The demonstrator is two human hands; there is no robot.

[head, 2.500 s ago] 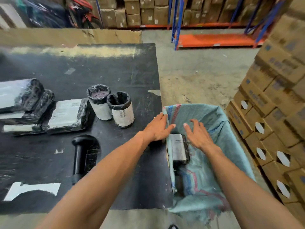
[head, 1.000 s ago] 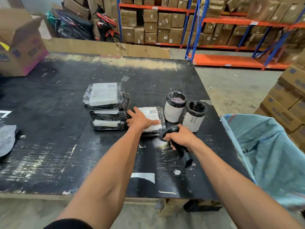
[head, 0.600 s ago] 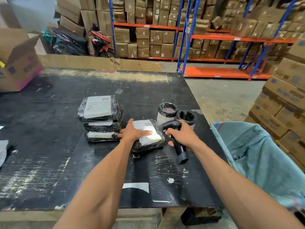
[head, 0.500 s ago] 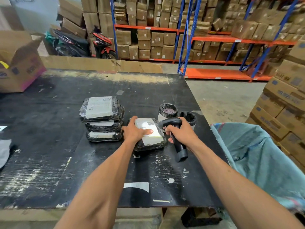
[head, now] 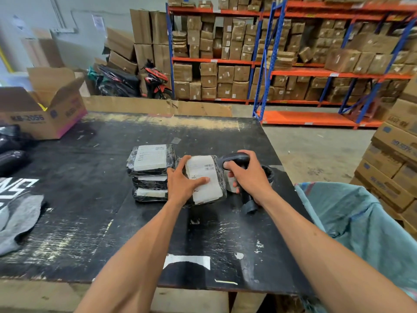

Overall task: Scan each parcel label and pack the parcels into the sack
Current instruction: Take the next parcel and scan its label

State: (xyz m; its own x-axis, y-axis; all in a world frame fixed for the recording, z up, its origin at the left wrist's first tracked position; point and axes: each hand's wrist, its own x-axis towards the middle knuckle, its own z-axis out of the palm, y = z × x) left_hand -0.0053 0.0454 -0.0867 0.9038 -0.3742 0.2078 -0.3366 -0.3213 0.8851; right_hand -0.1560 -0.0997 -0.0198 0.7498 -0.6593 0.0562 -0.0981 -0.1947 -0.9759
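Note:
A black-wrapped parcel with a white label (head: pixel 204 177) is tilted up off the black table (head: pixel 90 199), and my left hand (head: pixel 182 184) grips its left edge with the thumb across the label. My right hand (head: pixel 248 177) is closed on a black handheld scanner (head: pixel 234 158), whose head sits right beside the parcel's top right corner. A stack of three similar parcels (head: pixel 152 170) lies just left of my left hand. The teal woven sack (head: pixel 361 227) hangs open off the table's right edge. The round parcels behind my right hand are mostly hidden.
An open cardboard box (head: pixel 42 109) stands at the table's far left, with dark bags (head: pixel 11 152) and a grey cloth (head: pixel 20 218) along the left edge. Stacked cartons (head: pixel 392 168) rise at the right. Orange and blue shelving (head: pixel 293 71) fills the back.
My left hand has tipped the labelled parcel up from the table. My right hand has brought the scanner head closer to the label. The view has lifted a little.

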